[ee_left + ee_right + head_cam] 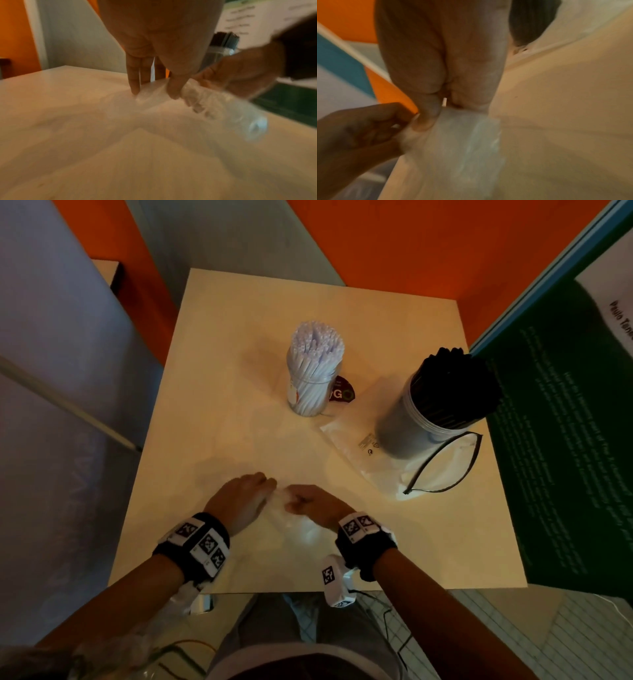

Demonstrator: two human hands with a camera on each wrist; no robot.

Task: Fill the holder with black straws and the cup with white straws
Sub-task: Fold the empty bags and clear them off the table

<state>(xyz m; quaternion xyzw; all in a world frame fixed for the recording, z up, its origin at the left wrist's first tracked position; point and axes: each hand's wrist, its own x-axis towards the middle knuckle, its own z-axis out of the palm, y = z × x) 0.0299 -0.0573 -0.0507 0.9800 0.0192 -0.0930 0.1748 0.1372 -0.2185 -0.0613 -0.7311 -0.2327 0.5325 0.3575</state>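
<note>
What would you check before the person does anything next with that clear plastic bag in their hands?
1. White straws standing in the clear cup: ok.
2. Black straws standing in the grey cylindrical holder: ok.
3. Left hand pinches the crumpled clear plastic bag: ok.
4. Right hand grips the same bag: ok.
5. Bag emptied of straws: cannot tell, too blurred.

Light wooden table (219,371) as landmark. On it, right of centre, clear zip bag (442,470) with black zipper edge, lying flat, mouth open. Near table's middle, small dark red wrapper (342,395) with white letters. At near edge, thin crumpled clear plastic bag (294,525). Beyond table's far edge, orange wall (411,244). Right of table, dark green poster board (565,440) with small white text.
</note>
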